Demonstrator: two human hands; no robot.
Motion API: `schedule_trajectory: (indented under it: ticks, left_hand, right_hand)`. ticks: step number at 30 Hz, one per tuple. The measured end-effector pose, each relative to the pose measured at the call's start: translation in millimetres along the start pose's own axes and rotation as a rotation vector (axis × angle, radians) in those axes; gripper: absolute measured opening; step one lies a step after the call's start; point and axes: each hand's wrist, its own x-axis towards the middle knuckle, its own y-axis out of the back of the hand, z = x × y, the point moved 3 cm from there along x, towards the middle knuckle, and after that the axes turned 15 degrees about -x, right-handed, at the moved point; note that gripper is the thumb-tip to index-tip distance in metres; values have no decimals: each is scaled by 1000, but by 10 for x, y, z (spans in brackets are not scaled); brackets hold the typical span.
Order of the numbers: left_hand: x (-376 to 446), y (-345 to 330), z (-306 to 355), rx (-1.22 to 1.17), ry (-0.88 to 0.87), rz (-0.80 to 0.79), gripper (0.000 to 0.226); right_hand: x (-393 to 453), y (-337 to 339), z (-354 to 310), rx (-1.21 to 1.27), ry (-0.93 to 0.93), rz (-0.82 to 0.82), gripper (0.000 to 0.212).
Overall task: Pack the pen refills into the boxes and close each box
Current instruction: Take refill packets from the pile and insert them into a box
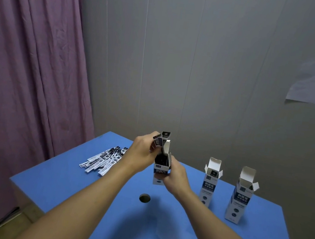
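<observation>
Head view: the left hand (144, 149) pinched a few refills (160, 141) into the open box (162, 168) gripped by the right hand (175, 177). At nine o'clock a loose pile (105, 157) remained; at three o'clock two boxes (210, 178) stood open, none closed.

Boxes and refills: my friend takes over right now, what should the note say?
Left hand: pinches a few refills, lowering them into the held box.
Right hand: grips that box upright, flap open, refills already inside.
Loose refills: a pile on the blue table, left side.
Two other boxes: standing at right, flaps open; the nearer-middle one shows something dark inside.
Done: no box closed.
Left: pack the pile, close all three.
</observation>
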Motion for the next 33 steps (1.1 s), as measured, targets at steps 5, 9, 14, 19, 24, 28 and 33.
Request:
schedule_trajectory:
  ticks: [5,9,14,19,24,28,33]
  left_hand:
    - [-53,8,-94,-54,157,59,28]
    - [-54,63,-82,-185,244,24,39]
    - [-22,117,-108,-238,228,121,13]
    - [-78,60,-193,-85,228,114,5]
    - [-46,22,-165,-140,161,119,6]
    - [-29,-31,-338,89,279,67,6]
    - [-13,-90,-283,63,211,-5,15]
  right_hand:
    - [48,-18,-65,-51,26,-7,41]
    - [63,-21,-43,-10,11,10,47]
    - [74,-19,-38,-5,16,9,51]
    - [78,-58,-30,-16,26,-11,48]
    - [73,-96,21,-41,22,-19,49]
    - [79,-126,87,-58,6,-37,49]
    - [99,-120,169,-87,-6,-25,51]
